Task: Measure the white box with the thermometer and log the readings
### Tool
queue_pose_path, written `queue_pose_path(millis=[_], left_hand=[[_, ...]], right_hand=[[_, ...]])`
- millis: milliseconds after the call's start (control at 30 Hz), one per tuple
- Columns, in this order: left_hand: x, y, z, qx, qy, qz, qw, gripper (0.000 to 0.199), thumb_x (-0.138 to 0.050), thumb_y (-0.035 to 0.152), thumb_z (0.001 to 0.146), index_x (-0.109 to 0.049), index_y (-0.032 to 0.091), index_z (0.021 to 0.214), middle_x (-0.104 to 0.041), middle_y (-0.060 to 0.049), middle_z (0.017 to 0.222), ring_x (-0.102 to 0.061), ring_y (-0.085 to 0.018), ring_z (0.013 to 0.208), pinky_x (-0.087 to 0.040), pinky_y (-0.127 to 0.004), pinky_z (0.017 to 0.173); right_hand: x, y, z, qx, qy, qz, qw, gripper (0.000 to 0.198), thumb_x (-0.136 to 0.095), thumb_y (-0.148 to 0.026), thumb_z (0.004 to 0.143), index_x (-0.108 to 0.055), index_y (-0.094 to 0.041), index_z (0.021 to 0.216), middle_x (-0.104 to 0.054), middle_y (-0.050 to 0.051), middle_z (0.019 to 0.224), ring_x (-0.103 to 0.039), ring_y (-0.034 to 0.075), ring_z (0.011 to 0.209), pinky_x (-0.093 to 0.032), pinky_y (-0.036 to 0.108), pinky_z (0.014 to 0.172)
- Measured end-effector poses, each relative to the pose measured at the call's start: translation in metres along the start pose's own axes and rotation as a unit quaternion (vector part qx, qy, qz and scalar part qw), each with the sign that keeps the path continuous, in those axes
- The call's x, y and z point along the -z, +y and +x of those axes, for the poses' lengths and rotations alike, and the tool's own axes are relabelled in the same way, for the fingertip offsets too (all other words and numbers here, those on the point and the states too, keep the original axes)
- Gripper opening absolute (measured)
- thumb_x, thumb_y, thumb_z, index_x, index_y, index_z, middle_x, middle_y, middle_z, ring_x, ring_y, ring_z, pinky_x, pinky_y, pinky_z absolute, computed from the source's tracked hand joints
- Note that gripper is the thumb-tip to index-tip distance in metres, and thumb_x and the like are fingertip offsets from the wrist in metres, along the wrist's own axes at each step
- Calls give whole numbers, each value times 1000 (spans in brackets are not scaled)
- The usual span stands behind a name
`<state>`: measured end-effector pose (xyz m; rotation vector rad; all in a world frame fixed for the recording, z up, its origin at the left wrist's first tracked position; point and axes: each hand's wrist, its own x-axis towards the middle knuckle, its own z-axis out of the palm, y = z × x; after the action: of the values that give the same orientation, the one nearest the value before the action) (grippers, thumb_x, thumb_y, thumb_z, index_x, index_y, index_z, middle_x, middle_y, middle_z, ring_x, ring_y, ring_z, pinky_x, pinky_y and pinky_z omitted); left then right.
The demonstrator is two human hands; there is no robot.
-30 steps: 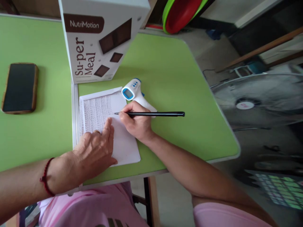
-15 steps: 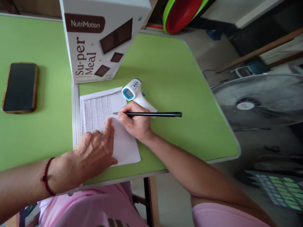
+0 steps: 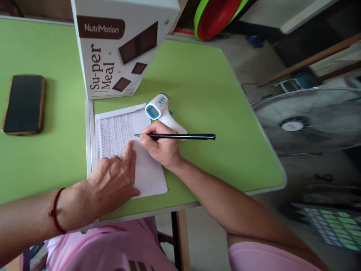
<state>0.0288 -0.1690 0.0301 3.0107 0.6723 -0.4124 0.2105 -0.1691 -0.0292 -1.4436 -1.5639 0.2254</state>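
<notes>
Head view: dark letters on the pink shirt (image 3: 113,244) are cut off at the near side. On the green table (image 3: 225,131), by its near edge, the paper (image 3: 150,171) is pressed by the left hand (image 3: 111,182), with nothing gripped. A black pen (image 3: 194,136) is pinched by the right hand (image 3: 162,148), its tip by tiny writing (image 3: 115,131) that cannot be read. The white thermometer (image 3: 160,111) is partly hidden. On the right, wide green top is edged in white. Farther, "NutriMotion" and "Su-per Meal" are printed on the box (image 3: 113,45), its top cut off.
</notes>
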Motion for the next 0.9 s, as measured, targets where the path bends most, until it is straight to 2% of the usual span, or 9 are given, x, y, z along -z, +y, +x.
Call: queue_pose_path(millis=[233, 433, 533, 633, 733, 800, 867, 900], left_hand=[[2, -1, 2, -3, -11, 9, 1000, 88, -63, 61, 82, -44, -1, 141, -29, -30, 150, -65, -24, 70, -47, -35, 51], [-1, -2, 0, -4, 1, 0, 1000, 94, -64, 63, 79, -42, -3, 142, -27, -30, 150, -65, -24, 70, -46, -36, 51], [-2, -2, 0, -8, 4, -3, 1000, 98, -63, 66, 77, -41, -3, 142, -24, -30, 151, -65, -25, 71, -47, -36, 53], [-3, -1, 0, -8, 0, 0, 1000, 98, -62, 68, 77, -42, -2, 142, -24, -30, 152, -65, -24, 72, -48, -36, 54], [-1, -1, 0, -6, -3, 4, 1000, 97, -62, 68, 77, -43, -2, 141, -24, -31, 152, -66, -24, 73, -49, -35, 53], [2, -3, 1, -13, 2, -2, 1000, 93, -65, 66, 76, -47, -1, 138, -30, -32, 151, -66, -24, 72, -47, -35, 51], [8, -11, 4, -19, 11, -33, 999, 71, -65, 59, 79, -59, 4, 123, -48, -27, 141, -64, -22, 66, -43, -33, 46], [11, -17, 7, -15, 24, -59, 998, 55, -62, 53, 82, -64, 7, 113, -58, -23, 130, -63, -20, 63, -41, -32, 44]], right_hand=[[0, 2, 0, 2, -6, 1, 1000, 12, -57, -23, 79, -51, -22, 69, -57, -5, 56, -50, 10, 49, -42, 24, 48], [3, -2, -1, 27, 24, -11, 999, 12, -56, -26, 85, -51, -23, 75, -55, -5, 59, -48, 10, 48, -42, 25, 47], [8, -5, 2, 82, 24, -31, 996, 2, -55, -23, 89, -57, -24, 89, -61, -2, 72, -57, 12, 60, -50, 28, 58], [16, -2, 7, 172, 10, -93, 981, 15, -53, -17, 91, -61, -26, 101, -65, 3, 89, -65, 16, 80, -55, 32, 74], [22, 5, 10, 220, -22, -168, 961, 24, -52, -11, 92, -62, -25, 108, -65, 5, 93, -65, 17, 84, -56, 31, 74], [24, 8, 10, 228, -51, -206, 950, 26, -50, -9, 92, -62, -23, 110, -65, 5, 92, -64, 18, 84, -55, 32, 72], [24, 10, 10, 225, -82, -243, 940, 27, -47, -7, 93, -63, -22, 108, -66, 5, 90, -63, 19, 81, -53, 33, 71], [24, 10, 10, 223, -95, -259, 935, 27, -46, -7, 92, -64, -22, 106, -66, 5, 89, -62, 18, 79, -52, 34, 69]])
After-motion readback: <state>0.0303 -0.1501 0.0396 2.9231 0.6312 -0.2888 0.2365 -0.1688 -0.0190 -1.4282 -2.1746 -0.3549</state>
